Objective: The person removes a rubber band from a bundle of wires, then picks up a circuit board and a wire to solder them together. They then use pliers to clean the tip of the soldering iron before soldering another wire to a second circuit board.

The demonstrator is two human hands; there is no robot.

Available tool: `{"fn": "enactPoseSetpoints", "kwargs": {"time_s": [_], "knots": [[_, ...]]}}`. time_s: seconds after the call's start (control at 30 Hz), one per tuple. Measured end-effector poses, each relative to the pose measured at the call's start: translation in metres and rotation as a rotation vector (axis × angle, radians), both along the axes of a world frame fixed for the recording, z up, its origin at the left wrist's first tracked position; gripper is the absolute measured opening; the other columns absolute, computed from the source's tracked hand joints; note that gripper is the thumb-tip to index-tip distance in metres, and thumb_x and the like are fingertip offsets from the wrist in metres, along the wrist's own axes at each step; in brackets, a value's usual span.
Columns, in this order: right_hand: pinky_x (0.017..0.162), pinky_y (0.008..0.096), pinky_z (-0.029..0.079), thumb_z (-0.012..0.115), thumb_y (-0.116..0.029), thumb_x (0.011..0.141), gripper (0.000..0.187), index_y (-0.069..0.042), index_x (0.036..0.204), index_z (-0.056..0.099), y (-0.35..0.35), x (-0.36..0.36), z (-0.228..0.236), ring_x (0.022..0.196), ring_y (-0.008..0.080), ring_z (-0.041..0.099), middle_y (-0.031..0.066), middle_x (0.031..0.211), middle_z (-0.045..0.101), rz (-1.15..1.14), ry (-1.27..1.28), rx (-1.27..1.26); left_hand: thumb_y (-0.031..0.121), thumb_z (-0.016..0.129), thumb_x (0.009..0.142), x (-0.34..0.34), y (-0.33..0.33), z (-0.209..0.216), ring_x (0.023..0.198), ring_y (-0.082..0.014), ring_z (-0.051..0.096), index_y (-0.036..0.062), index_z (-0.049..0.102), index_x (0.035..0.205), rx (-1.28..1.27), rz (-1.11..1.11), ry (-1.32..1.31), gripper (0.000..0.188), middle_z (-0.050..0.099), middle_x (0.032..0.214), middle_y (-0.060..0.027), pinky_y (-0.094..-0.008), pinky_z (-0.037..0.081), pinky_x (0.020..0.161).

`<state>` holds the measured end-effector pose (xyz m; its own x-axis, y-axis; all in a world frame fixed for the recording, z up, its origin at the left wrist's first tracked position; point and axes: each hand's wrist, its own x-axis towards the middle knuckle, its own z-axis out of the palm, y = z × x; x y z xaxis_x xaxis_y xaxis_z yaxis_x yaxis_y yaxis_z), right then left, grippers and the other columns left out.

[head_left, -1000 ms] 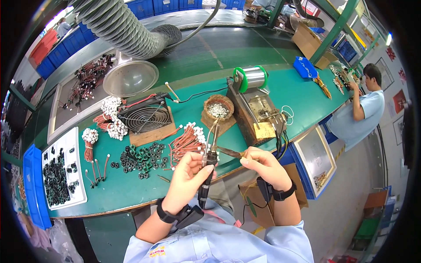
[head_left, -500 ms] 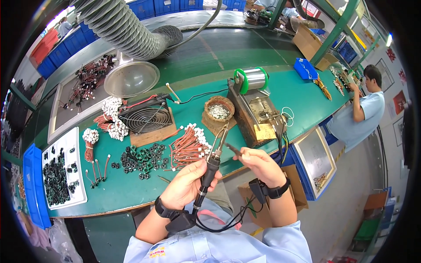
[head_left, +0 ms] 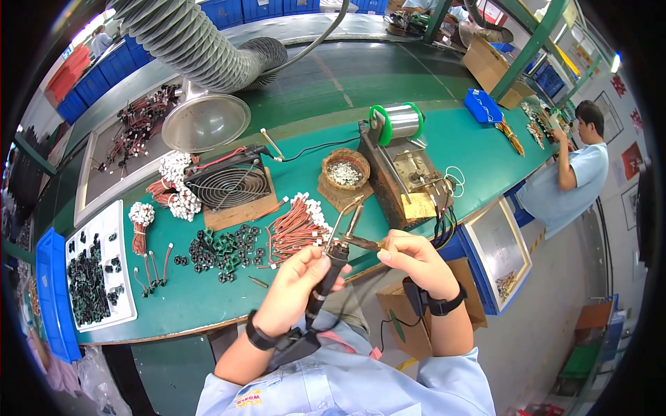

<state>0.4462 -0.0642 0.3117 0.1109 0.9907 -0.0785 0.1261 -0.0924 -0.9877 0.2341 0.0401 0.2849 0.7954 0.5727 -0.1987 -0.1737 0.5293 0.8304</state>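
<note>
My left hand (head_left: 297, 283) is wrapped round the black handle of a soldering iron (head_left: 337, 255), its metal tip and thin side tube pointing away from me over the table edge. In my right hand (head_left: 420, 265) a slim dark tool (head_left: 363, 243) is pinched; its exact kind is unclear. The tool's far end meets the iron's metal collar, or lies just over it. Beyond the tip stands a round brown pot (head_left: 345, 170) with silvery bits inside. Left of the iron lie red-and-black wire leads with white connectors (head_left: 297, 230) and a heap of small black parts (head_left: 223, 251).
A solder spool (head_left: 402, 123) with green flanges sits on a feeder stand (head_left: 416, 180) at right. A fan (head_left: 229, 186) lies on a board, below an extraction hood (head_left: 207, 123). A white tray of black parts (head_left: 128, 291) is far left. Another person (head_left: 572, 166) works at right.
My right hand has shifted slightly right while its dark tool has swung level and come to the iron's collar. The iron has moved little in my left hand.
</note>
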Motion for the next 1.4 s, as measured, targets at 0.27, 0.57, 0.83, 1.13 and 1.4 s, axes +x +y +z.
{"fn": "enactPoseSetpoints", "kwargs": {"time_s": [0.27,0.57,0.83,1.13,1.4], "knots": [[0.062,0.0230,0.032,0.060,-0.017,0.087,0.025,-0.003,0.068,0.049,0.000,0.002,-0.008,0.071,0.0072,0.039,-0.0015,0.075,0.041,-0.052,-0.051,0.030,0.016,0.051,0.092,0.000,-0.004,0.000,0.081,-0.0141,0.060,0.0013,0.049,0.105,-0.265,-0.078,-0.101,0.019,0.061,0.098,-0.0099,-0.0268,0.051,0.073],[0.058,0.0226,0.030,0.058,-0.013,0.087,0.027,-0.003,0.066,0.045,-0.002,0.003,0.018,0.064,0.0062,0.037,-0.0028,0.069,0.039,-0.123,-0.159,-0.019,0.011,0.049,0.093,0.001,-0.008,0.002,0.081,-0.0127,0.060,0.0017,0.047,0.105,0.013,0.040,0.061,0.016,0.060,0.101,-0.0105,-0.0270,0.051,0.075],[0.052,0.0257,0.031,0.061,-0.017,0.084,0.028,-0.002,0.064,0.049,0.021,-0.005,0.024,0.057,0.0096,0.039,-0.0011,0.059,0.039,-0.450,-0.236,0.148,0.012,0.049,0.093,-0.006,-0.008,-0.012,0.082,-0.0136,0.060,0.0024,0.046,0.103,0.019,0.037,0.050,0.014,0.060,0.101,-0.0107,-0.0279,0.051,0.076],[0.066,0.0346,0.038,0.065,-0.016,0.076,0.015,-0.004,0.073,0.057,0.065,-0.039,0.005,0.075,0.0245,0.049,0.0068,0.072,0.049,-0.691,-1.447,0.322,0.013,0.048,0.093,-0.017,-0.006,-0.015,0.083,-0.0163,0.061,0.0033,0.045,0.101,-0.010,0.112,0.055,0.012,0.060,0.102,-0.0120,-0.0308,0.051,0.078],[0.066,0.0327,0.038,0.065,-0.016,0.077,0.017,-0.002,0.071,0.056,0.036,-0.034,0.026,0.074,0.0220,0.050,0.0062,0.073,0.050,-0.545,-1.229,0.299,0.012,0.048,0.094,-0.024,0.000,-0.015,0.083,-0.0139,0.061,0.0023,0.046,0.104,-0.051,0.127,-0.005,0.014,0.060,0.103,-0.0109,-0.0287,0.052,0.077]]}}
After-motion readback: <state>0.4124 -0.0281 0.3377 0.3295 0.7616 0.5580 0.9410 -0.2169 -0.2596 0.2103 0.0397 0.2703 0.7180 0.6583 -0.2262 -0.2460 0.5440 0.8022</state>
